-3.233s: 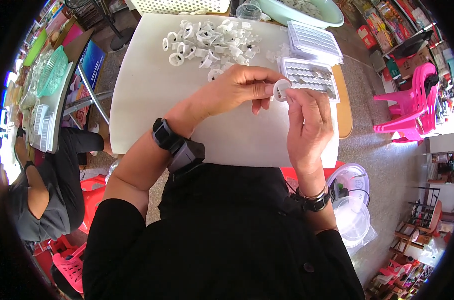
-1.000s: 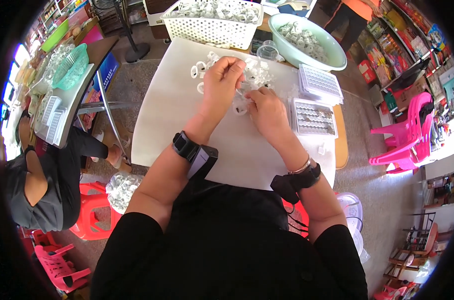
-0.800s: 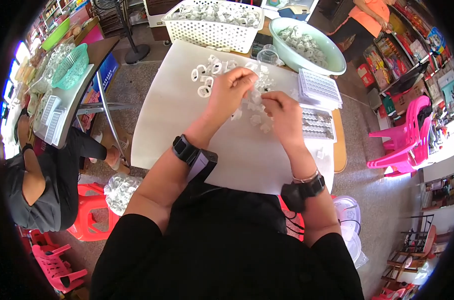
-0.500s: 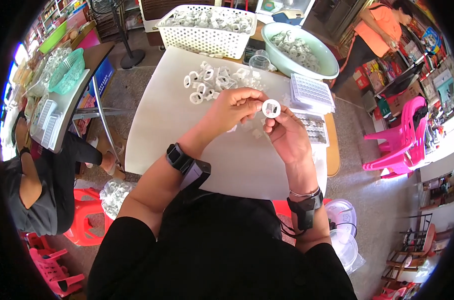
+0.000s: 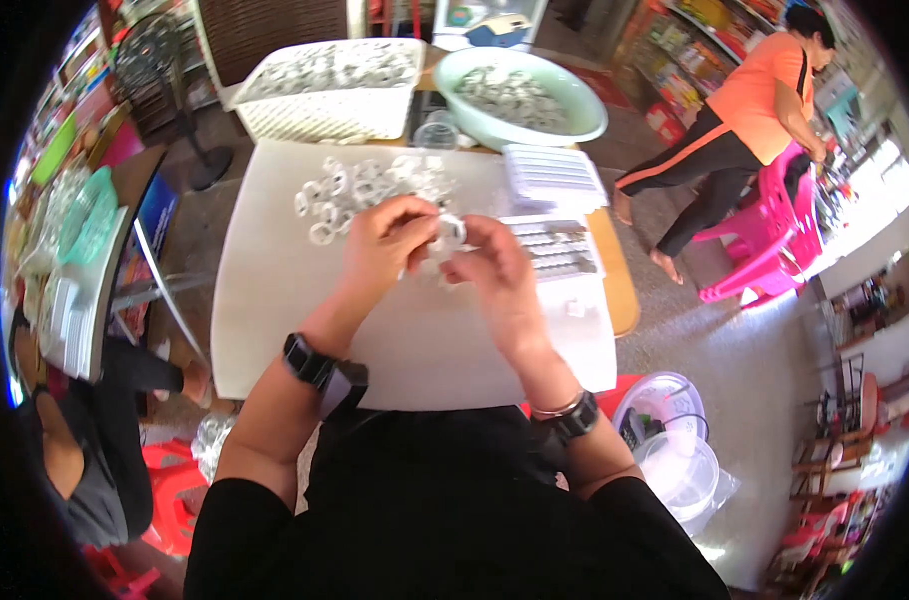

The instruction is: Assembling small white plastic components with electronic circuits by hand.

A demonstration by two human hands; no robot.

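Over the middle of the white tabletop (image 5: 285, 330), a small white round plastic part (image 5: 452, 229) sits between my two hands. My right hand (image 5: 500, 275) has its thumb and fingers closed about the part's right side. From the left, my left hand (image 5: 387, 240) pinches at its other edge, and its fingertips are partly hidden. Beyond my hands lies a loose pile of white ring-shaped plastic parts (image 5: 343, 188). To the right of my right hand rests a tray (image 5: 560, 272) with rows of small pieces.
A white basket (image 5: 325, 122) and a pale green basin (image 5: 530, 138), both full of white parts, stand at the far edge. White trays (image 5: 553, 180) are stacked at right. A person in orange (image 5: 765, 100) is beside pink chairs (image 5: 775, 240); another person (image 5: 95, 440) sits at left.
The white part has turned from face-on to more edge-on between my hands. My view has shifted. The person in orange has moved toward the pink chairs.
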